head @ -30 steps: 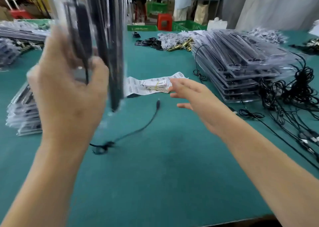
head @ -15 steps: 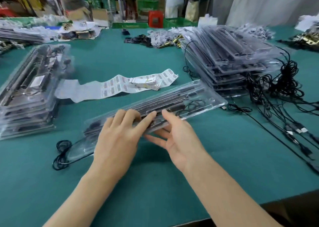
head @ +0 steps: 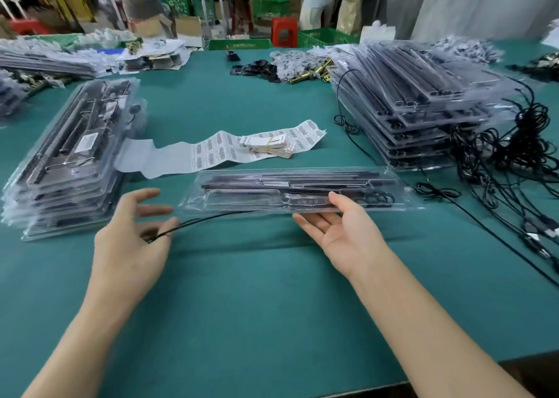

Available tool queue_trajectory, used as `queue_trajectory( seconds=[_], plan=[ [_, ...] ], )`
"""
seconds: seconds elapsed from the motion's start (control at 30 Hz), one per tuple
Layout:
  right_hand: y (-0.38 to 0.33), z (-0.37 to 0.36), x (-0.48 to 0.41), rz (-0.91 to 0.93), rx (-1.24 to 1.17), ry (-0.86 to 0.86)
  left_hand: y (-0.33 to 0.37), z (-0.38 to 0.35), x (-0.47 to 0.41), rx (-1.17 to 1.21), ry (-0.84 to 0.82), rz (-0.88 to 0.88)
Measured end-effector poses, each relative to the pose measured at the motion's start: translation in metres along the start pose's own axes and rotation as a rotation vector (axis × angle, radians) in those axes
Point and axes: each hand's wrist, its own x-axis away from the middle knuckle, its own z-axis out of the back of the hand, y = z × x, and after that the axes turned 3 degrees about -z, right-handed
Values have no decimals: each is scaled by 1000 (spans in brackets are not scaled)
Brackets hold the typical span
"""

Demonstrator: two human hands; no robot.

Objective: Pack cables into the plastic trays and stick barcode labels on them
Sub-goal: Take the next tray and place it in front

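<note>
**Tray right in front, cable tail out the left side**

Watching through the head cam, so here's the layout. The big green table (head: 272,322) takes up nearly everything I can see. On the far right there's a tall stack of trays (head: 423,110) with black strips in them. A tangle of loose cables (head: 520,152) sits just beside it, spilling toward the table's right edge. On the left is a second stack (head: 69,174), and its top tray has a white label on it. Between the two stacks a strip of barcode labels (head: 208,152) lies flat, with a small banded bundle of tags (head: 267,146) on top of it.

The clear tray (head: 302,186) I'm working on sits just in front of that strip, long side running left to right. It has black strips and a small coil of wire inside. My right hand (head: 344,234) is at the middle of its near edge, palm up. The thumb is on top of the rim and the fingers are straight underneath, so it's pinching the tray.

A thin black cable (head: 211,217) comes out from the tray's near edge and runs left to my left hand (head: 133,240). That hand is just off the tray's left end, not touching it. It pinches the cable between the thumb and lower fingers, while the index and middle fingers stick out loose. Can't tell where the cable ends, since the hand covers it.
</note>
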Motion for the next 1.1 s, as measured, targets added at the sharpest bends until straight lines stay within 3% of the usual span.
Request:
queue_trajectory(
  seconds=[0.17, 0.3, 0.43, 0.6, 0.8, 0.97, 1.1],
  plan=[
    [0, -4, -9, -6, 18, 5, 1, 19, 2, -274, -401, -188],
    [-6, -3, -15, -12, 36, 8, 8, 39, 5, -264, -630, -333],
    [-8, -2, -19, -21, 32, -7, 13, 58, 13, -170, -643, -328],
    [-8, -6, -22, -12, 58, -7, 14, 65, 12, 152, -689, -199],
    [-11, 0, -17, -106, 328, -145, 30, 45, 3, 603, -682, -236],
    [-18, 11, -16, -124, 406, -182, 39, 35, -2, 427, -598, -226],
    [-17, 12, -21, -87, 352, -124, 39, 27, -3, 517, -464, -144]
  ],
)
